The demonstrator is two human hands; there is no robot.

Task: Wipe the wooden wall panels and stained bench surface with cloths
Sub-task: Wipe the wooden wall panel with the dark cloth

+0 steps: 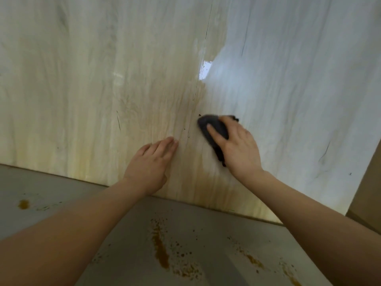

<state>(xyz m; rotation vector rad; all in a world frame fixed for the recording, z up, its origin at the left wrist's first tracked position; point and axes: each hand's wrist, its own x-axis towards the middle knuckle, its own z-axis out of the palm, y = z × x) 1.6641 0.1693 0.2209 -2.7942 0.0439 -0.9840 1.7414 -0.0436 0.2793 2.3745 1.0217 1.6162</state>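
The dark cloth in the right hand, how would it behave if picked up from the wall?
The dark cloth is bunched under the right hand, so it is probably soft and floppy. It looks light. Pressed against the wall panel, it would likely drop if released.

the wall panel (144, 69) is rising behind the bench (206, 234); the left hand (150, 162) is lying flat on it, left of the right hand (239, 147) pressing the cloth (212, 129) there.

One head-worn view looks forward and down, close to the wall (103, 79), with the table (206, 234) along the lower edge.
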